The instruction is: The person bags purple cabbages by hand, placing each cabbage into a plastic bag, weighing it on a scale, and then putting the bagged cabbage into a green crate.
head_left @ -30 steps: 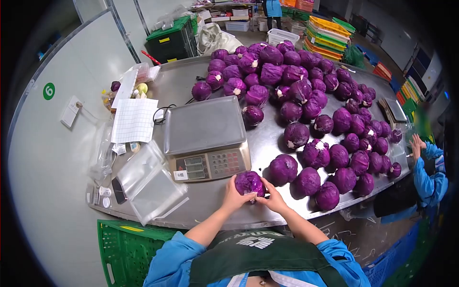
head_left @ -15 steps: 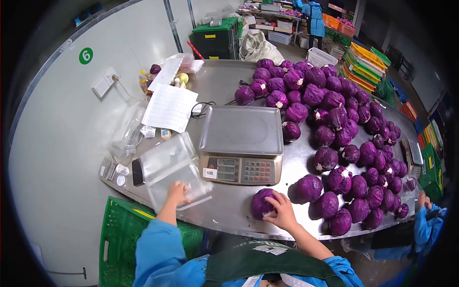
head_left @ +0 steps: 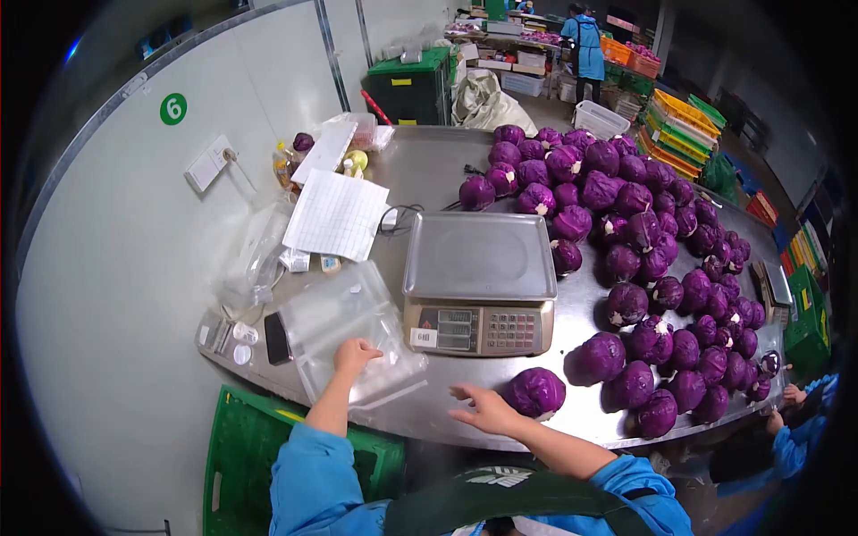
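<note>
My left hand [head_left: 356, 356] rests on the clear plastic bags [head_left: 335, 317] at the table's left front, its fingers pinched together over the film; what they hold is too small to tell. Near the front edge, my right hand [head_left: 483, 411] is empty with its fingers apart. Just right of it sits a single purple cabbage [head_left: 535, 393], not touched by the fingertips. Behind the hands stands a scale [head_left: 480, 259] with a bare metal pan. Many purple cabbages [head_left: 629, 304] cover the table's right side.
A black phone [head_left: 277, 338] and gridded paper [head_left: 337, 214] lie at left. Green crates [head_left: 259, 447] stand below the front edge. A co-worker's hands [head_left: 785, 406] show at far right. Another person [head_left: 585, 49] stands in the background beside stacked crates [head_left: 681, 134].
My right hand has let go of the cabbage and moved left, its fingers now spread. My left hand stays at the bags. The view has shifted, so the table's contents appear farther right.
</note>
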Available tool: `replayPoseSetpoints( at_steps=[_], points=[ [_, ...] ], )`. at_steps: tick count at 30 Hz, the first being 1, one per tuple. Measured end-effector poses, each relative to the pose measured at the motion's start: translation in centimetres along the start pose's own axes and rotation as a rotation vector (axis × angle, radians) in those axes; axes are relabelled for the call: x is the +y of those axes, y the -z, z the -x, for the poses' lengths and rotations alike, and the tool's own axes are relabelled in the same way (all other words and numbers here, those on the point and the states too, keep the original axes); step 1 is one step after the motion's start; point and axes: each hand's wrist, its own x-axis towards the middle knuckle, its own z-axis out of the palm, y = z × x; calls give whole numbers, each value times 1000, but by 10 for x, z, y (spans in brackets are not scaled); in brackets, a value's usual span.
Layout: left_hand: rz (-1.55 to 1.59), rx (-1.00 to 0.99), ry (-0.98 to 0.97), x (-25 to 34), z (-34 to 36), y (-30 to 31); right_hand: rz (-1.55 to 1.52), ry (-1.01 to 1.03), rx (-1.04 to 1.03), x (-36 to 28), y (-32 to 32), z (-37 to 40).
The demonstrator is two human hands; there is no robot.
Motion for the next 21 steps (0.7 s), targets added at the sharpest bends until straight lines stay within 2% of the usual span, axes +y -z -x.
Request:
replayPoseSetpoints(
  at_steps=[2,3,5,6,7,9,11,13,16,17,19,20,21],
  points=[
    [547,-68,226,0,-12,0,19,-47,-32,3,4,-7],
    [540,-83,214,-7,-14,-4,148,39,125,16,13,-10],
    [890,-249,-158,-24,-17,-14,421,140,430,37,51,-25],
    [740,-121,-134,-38,-22,-20,553,158,587,44,72,-40],
    [588,12,-117,-44,-27,-26,564,160,610,54,87,-56],
    [49,108,-258,-29,-2,-19,928,96,611,76,110,-85],
    [-30,171,-175,-22,15,-23,979,102,592,102,117,-108],
    [93,122,36,-46,-5,-41,1047,76,541,114,119,-123],
    [153,203,-61,-54,-5,-36,1007,92,586,116,133,-132],
    [146,202,-62,-52,-6,-35,1006,84,524,116,144,-138],
    [330,327,31,-30,1,-19,959,54,538,112,149,-145],
    [328,327,42,-16,9,-10,916,27,550,109,144,-148],
    [532,309,31,11,22,8,777,84,525,93,127,-138]
  ],
)
